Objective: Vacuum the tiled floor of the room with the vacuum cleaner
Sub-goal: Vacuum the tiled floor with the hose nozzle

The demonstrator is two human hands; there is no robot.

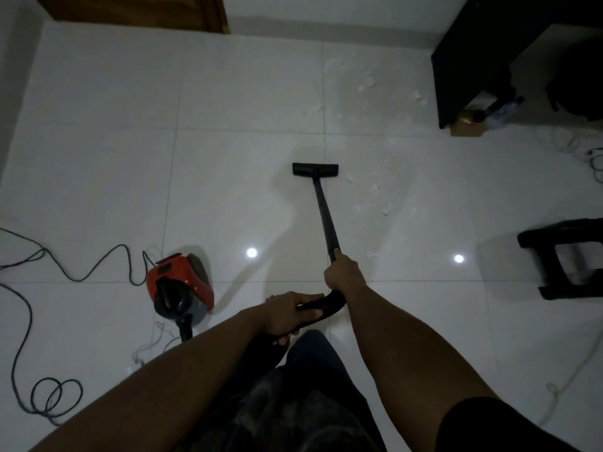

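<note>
A red and black canister vacuum cleaner (pixel 180 286) sits on the white tiled floor (pixel 98 158) to my left. Its black wand (pixel 323 210) runs forward from my hands to the flat floor nozzle (pixel 315 169), which rests on the tiles near a grout line. My right hand (pixel 344 272) grips the lower end of the wand. My left hand (pixel 287 316) is wrapped around the curved black handle (pixel 329 305) just behind it. White dust and crumbs (pixel 375 194) lie scattered right of the nozzle and farther ahead.
A black power cord (pixel 49 396) loops over the floor at the left. A dark cabinet (pixel 483 60) with a box and bottle beside it stands at the far right. A black stool (pixel 564 256) is at the right. A wooden door (pixel 146 11) is ahead.
</note>
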